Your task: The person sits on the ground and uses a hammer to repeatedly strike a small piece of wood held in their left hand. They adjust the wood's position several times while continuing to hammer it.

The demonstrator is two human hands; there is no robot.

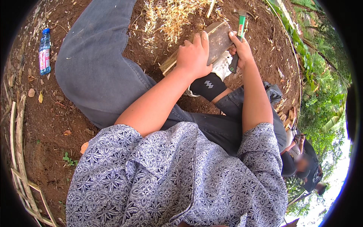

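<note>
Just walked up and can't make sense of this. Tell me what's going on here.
A person sits on bare soil, seen from above. Their left hand presses down on a wooden block lying by their shoe. Their right hand grips the green and black handle of a hatchet-like tool, its head up at the far end of the block. Wood shavings lie beyond the block, and a plastic bottle lies off to the left. Another person is at the right edge.
</note>
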